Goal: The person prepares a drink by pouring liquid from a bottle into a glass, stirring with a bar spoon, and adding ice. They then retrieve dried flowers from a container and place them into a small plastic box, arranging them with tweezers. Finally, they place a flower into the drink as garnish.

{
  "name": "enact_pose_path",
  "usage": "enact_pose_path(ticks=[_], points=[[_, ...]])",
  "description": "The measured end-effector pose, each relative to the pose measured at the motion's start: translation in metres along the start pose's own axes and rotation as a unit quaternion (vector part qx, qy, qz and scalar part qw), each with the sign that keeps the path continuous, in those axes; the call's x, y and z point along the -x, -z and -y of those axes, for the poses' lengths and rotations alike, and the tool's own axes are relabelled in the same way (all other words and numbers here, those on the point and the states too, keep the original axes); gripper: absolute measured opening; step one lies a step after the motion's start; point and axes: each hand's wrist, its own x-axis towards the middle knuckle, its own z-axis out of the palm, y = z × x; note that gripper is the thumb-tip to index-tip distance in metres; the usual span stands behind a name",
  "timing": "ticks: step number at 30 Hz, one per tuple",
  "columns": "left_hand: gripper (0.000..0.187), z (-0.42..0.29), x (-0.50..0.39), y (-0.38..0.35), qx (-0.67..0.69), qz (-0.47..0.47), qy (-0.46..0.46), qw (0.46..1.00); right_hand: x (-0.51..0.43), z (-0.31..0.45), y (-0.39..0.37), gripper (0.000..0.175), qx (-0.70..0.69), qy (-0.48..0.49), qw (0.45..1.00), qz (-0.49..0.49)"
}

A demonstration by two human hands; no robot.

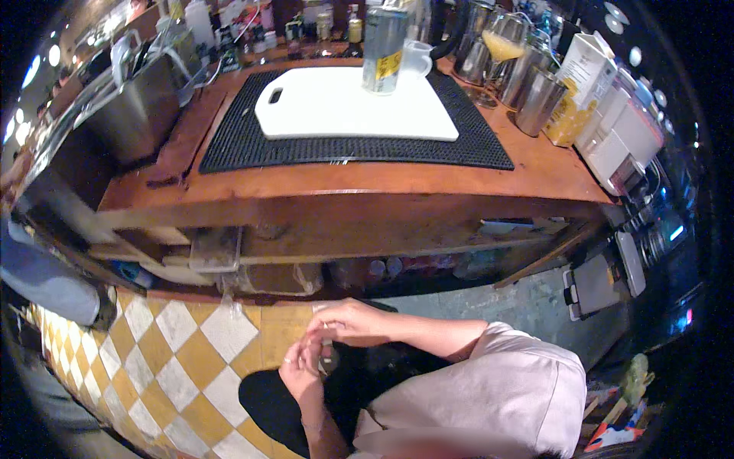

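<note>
Both of my hands are together in front of my body, below the counter's edge and over the floor. My right hand [350, 322] comes in from the right, its fingers bent down against the fingers of my left hand [303, 362]. A ring shows on my left hand. Whether something small lies between the fingers cannot be made out. On the wooden counter [355, 179] before me, a white cutting board [338, 112] lies on a black ribbed bar mat [229, 150]. A tall can [383, 54] with a yellow patch stands upright on the board.
A metal bin [137, 109] stands at the counter's left. To the right are a stemmed glass of yellow drink [503, 49], metal cups [539, 103] and a carton [582, 86]. A clear plastic container [215, 248] sits on the shelf below. Another person's sleeve [49, 281] is at left.
</note>
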Motion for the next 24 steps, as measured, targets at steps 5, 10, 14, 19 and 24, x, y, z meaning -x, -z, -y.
enact_pose_path(ticks=[5, 10, 14, 19, 24], points=[[0.015, -0.056, -0.002, -0.009, -0.121, -0.042, -0.138, 0.982, 0.004, 0.037, 0.014, 0.021, 0.052, 0.088, 0.993, -0.058], [0.021, -0.159, -0.017, 0.003, -0.181, -0.023, -0.225, 0.957, -0.023, 0.119, 0.026, 0.027, 0.112, 0.093, 0.978, -0.151], [0.032, -0.242, -0.023, -0.013, -0.113, 0.03, -0.257, 0.96, -0.041, 0.198, 0.057, 0.015, 0.012, -0.022, 0.984, -0.177], [0.029, -0.325, -0.025, -0.041, -0.055, 0.055, -0.232, 0.969, -0.054, 0.276, 0.081, 0.014, -0.006, -0.023, 0.969, -0.246], [0.025, -0.384, -0.006, -0.048, -0.018, 0.067, -0.192, 0.979, -0.056, 0.347, 0.094, 0.015, 0.024, -0.051, 0.967, -0.248]])
